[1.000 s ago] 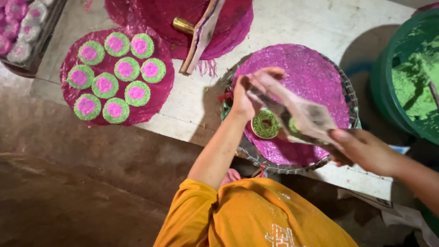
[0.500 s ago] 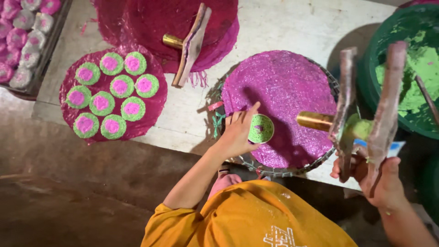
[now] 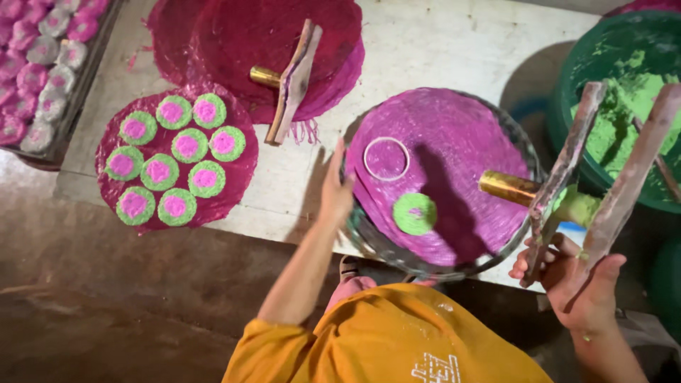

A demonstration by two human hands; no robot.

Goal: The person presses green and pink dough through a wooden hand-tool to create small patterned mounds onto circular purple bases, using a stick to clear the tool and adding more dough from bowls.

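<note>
The right hand (image 3: 578,284) holds a wooden press (image 3: 603,170) with two long handles, its grip closed around the lower ends. A brass tube (image 3: 507,188) sticks out of the press, over the round purple mat (image 3: 454,135). The left hand (image 3: 335,193) rests with fingers mostly straight on the left edge of this mat and holds nothing. One green cake with a pink middle (image 3: 415,213) lies on the mat, between both hands. A thin ring (image 3: 386,158) lies just above it. The mat sits at the counter (image 3: 440,50) front edge. A green tub (image 3: 617,106) stands at the right. Ten more cakes fill a darker mat (image 3: 237,177) on the left. Bare counter shows behind.
</note>
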